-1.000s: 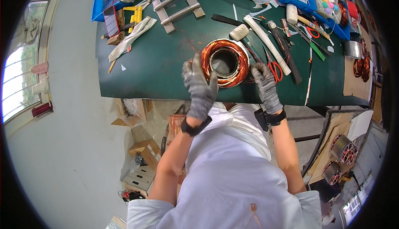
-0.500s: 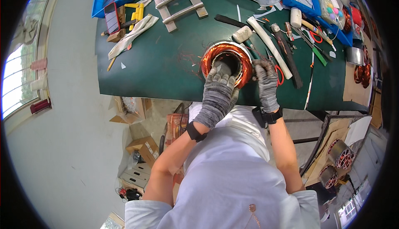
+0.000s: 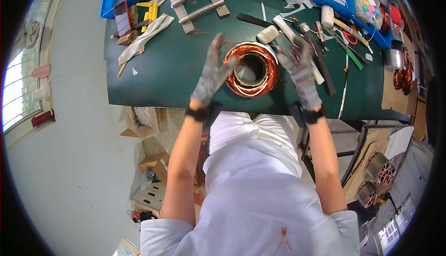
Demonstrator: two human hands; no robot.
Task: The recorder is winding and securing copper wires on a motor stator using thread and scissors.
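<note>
A: Your workpiece, the copper-wound ring (image 3: 268, 77), sits on the green tabletop (image 3: 162, 84) near its front edge, between your hands. Its bore faces up toward your camera.

B: Your left hand (image 3: 214, 74), in a grey glove, is open at the ring's left side, thumb and fingers spread. Motion blur hides the fingertips; contact with the winding cannot be told.

A: Your right hand (image 3: 301, 72), also gloved, is open at the ring's right side, fingers apart and pointing away from you. Fine reddish strands show by its fingertips; whether they are pinched cannot be told.

B: Just beyond the ring lies a white mallet head (image 3: 267, 34). A dark rod (image 3: 320, 56) lies to the right of your right hand. The metal frame (image 3: 204, 12) rests farther back, left of centre.
</note>
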